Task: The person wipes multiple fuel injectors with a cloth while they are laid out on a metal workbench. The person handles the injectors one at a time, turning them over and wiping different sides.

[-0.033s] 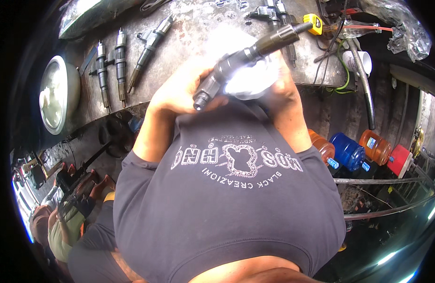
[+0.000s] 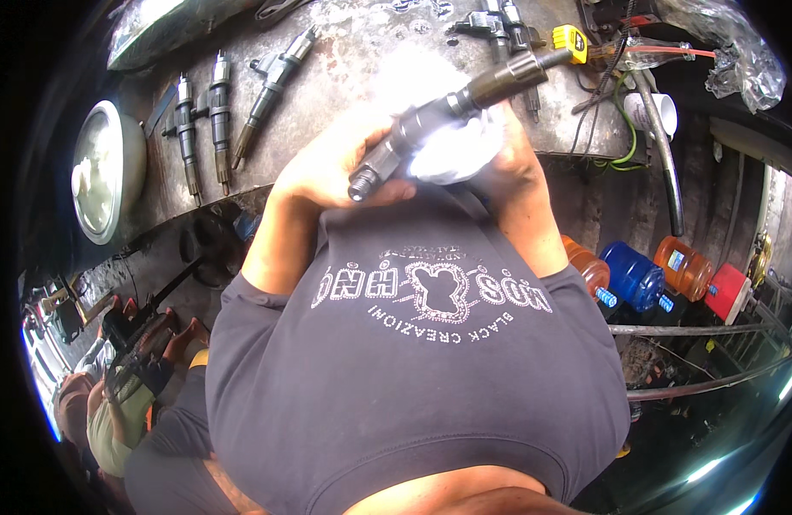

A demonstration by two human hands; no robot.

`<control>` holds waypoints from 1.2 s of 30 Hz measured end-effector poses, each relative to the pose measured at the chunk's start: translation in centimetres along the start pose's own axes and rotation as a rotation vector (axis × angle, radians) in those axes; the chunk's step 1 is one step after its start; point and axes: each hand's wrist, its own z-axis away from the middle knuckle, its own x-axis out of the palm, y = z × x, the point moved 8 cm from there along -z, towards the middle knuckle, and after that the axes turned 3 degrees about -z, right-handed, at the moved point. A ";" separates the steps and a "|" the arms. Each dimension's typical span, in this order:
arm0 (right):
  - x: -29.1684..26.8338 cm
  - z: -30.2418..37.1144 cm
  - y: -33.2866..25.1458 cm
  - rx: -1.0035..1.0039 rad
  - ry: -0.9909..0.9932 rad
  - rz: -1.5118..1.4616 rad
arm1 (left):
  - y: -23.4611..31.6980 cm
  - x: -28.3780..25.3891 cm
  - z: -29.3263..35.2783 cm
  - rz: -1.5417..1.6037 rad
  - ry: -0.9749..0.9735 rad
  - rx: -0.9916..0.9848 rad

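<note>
A dark metal diesel fuel injector (image 2: 452, 112) is held slantwise above the bench edge, its threaded end low at the left and its narrow tip high at the right. My left hand (image 2: 340, 163) is closed round its lower part, with the thumb showing beneath the threaded end. On the other side, my right hand (image 2: 516, 159) is curled close to the injector's thick part. A white glare below the injector washes out the right fingers, so what they grip cannot be made out.
Three injectors (image 2: 220, 120) lie on the metal workbench (image 2: 344, 51) at left, beside a round pale bowl (image 2: 108, 172). More injectors (image 2: 490, 30) lie at the back right, near a yellow tape measure (image 2: 570, 43), cables and a white cup (image 2: 658, 116). Large bottles (image 2: 634, 275) stand below right.
The injector has tilted slightly, its narrow tip coming down a little and its threaded end shifting slightly left. Both hands stay about where they were.
</note>
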 end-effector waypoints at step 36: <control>2.7 1.3 -3.1 -0.501 0.001 0.954 | -3.4 -0.6 0.5 -0.114 0.145 -0.706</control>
